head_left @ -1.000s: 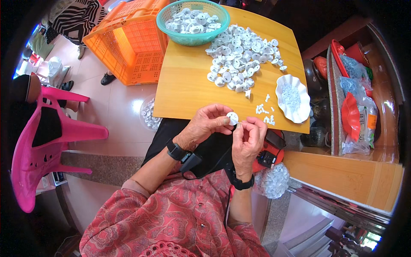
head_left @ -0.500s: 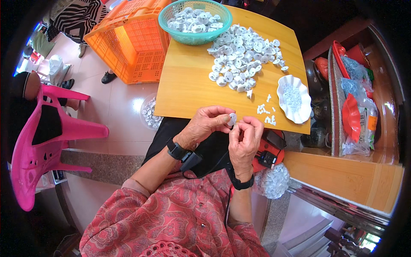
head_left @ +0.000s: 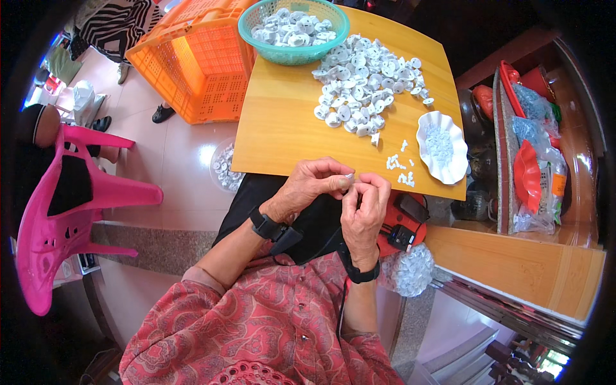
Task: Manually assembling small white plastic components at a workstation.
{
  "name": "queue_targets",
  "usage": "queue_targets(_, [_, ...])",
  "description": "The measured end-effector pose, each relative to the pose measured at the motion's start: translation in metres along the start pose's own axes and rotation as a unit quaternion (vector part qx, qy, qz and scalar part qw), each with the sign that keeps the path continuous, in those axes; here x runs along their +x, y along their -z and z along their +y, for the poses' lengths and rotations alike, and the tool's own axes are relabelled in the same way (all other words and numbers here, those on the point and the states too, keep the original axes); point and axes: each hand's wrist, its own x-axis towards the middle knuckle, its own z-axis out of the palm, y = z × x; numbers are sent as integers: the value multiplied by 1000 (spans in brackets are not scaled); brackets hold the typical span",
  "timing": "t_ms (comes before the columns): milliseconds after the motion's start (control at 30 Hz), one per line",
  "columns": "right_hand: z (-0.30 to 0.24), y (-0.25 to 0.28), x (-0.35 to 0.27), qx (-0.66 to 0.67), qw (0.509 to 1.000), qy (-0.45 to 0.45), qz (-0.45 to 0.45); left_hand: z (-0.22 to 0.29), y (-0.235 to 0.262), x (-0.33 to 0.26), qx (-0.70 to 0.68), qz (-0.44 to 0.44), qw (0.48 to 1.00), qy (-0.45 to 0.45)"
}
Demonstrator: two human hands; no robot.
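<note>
Yellow wood forms the worktop (head_left: 276, 122), with both hands at its near edge, above a dark-clad lap. Between them is one small white piece (head_left: 349, 177), mostly hidden by the fingers. The left hand (head_left: 307, 186) has a narrow pinch grip on it, thumb pressed against fingertips; the right hand (head_left: 363, 215) is bunched just beside it, fingertips almost meeting, and whether that grip holds a part of its own is too small to see. Work on this single piece looks unfinished, since both hands are gathered around it; much seems left, though which group is done cannot be judged by sight. So the piece sits at the left fingertips, on the side facing the right hand. Outward from there, tiny white bits (head_left: 405, 178) lie loose by the near right corner, and a scalloped white dish (head_left: 457, 163) of pale bits stands at the right edge. A broad heap of white discs (head_left: 359, 83) spreads toward the far edge, beside a green basket (head_left: 256, 48) of similar discs at the far left corner. Off the left edge are an orange crate (head_left: 221, 96) and a pink chair (head_left: 96, 192).
</note>
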Motion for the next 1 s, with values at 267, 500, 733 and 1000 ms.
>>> queue_targets(267, [-2,-3,0,1,1000,2,-5,-1,-2,-2,3,1,1000,0])
queue_targets(500, [-3,2,0,123,985,-119,-6,-7,5,1,-90,7,996,21])
queue_targets(733, [5,0,-5,96,985,-136,45,19,12,18,-58,50,996,56])
queue_targets(1000, [11,-2,-7,99,983,-144,55,144,43,109,-50,111,969,-216])
